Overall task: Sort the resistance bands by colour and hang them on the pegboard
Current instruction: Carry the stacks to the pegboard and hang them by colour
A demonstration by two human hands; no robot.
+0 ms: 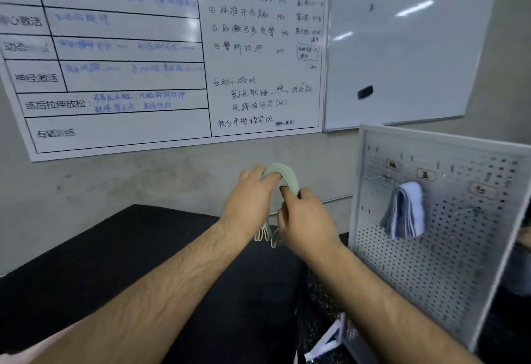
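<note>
Green bands [283, 172] | looped over left hand [253, 191] | pinched by right hand [304, 220]

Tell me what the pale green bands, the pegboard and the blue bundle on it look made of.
Pale green bands: thin, flat, matte loops draping limply over the left hand, likely latex or rubber. Pegboard: rigid white sheet, regular punched holes, folded rim; probably painted metal, possibly plastic. Blue bundle: similar limp flat strips, likely the same elastic.

One head-worn view
Faces the wall [129, 180] nearly straight on, close (wide-angle lens); pegboard [431, 263] sits at four o'clock.
</note>
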